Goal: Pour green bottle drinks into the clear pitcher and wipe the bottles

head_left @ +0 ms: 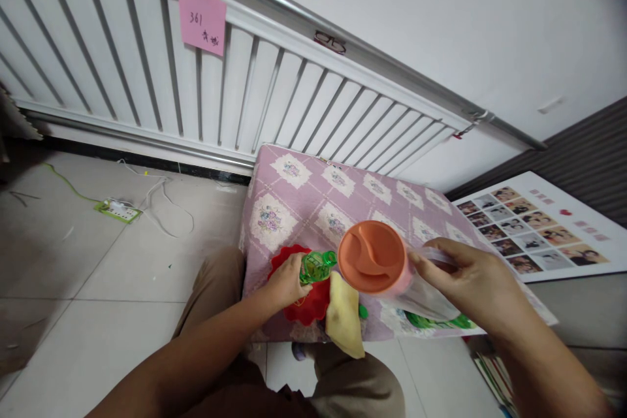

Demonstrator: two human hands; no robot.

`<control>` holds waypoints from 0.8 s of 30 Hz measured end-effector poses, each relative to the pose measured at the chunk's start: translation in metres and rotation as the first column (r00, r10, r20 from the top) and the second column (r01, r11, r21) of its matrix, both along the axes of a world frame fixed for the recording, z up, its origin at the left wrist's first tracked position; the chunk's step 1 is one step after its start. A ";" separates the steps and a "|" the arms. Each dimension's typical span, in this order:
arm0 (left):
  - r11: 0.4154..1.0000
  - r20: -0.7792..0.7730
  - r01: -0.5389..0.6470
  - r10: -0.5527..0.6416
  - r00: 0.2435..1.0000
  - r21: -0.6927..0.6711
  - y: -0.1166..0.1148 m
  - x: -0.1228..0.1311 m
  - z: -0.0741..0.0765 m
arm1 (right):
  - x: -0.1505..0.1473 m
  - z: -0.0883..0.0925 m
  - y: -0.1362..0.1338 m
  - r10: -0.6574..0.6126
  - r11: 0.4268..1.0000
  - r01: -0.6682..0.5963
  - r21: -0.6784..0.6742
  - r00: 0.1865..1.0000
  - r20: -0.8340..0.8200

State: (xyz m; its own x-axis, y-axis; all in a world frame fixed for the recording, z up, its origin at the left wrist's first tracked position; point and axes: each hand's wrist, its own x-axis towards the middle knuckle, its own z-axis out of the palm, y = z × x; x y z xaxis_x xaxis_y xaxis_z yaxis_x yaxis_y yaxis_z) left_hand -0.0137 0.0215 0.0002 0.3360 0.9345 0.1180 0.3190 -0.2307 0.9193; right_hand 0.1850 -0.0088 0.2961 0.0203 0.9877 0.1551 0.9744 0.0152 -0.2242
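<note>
My left hand [288, 282] is closed round a small clear green bottle [316, 266], tilted so that its neck points right. The bottle is held over a red tray with a scalloped rim [321, 305]. My right hand [473, 281] grips the handle side of a translucent plastic pitcher [426, 297], which is tilted with its orange lid [371, 256] facing me. The bottle's neck is close to the lid's left edge; I cannot tell whether they touch. A yellow cloth [345, 320] hangs over the table's near edge. Beside it lies a small green cap [363, 311].
A floral pink cloth [289, 170] covers the low table against a white radiator [294, 98]. Green items [438, 321] show partly behind the pitcher. A photo board [539, 228] leans at the right. A power strip [117, 210] with cables lies on the floor at left.
</note>
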 end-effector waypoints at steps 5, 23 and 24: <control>1.000 0.002 -0.003 0.003 1.000 -0.009 0.000 0.000 0.000 | 0.000 0.000 0.001 0.020 1.000 -0.020 -0.006 0.999 0.026; 1.000 0.011 0.001 -0.001 1.000 -0.007 0.000 0.000 -0.002 | -0.001 0.004 0.001 0.040 0.999 -0.040 -0.018 0.999 0.010; 1.000 0.013 0.002 -0.002 1.000 -0.008 -0.001 0.000 -0.002 | -0.001 0.005 0.001 0.044 0.999 -0.044 -0.017 0.999 0.011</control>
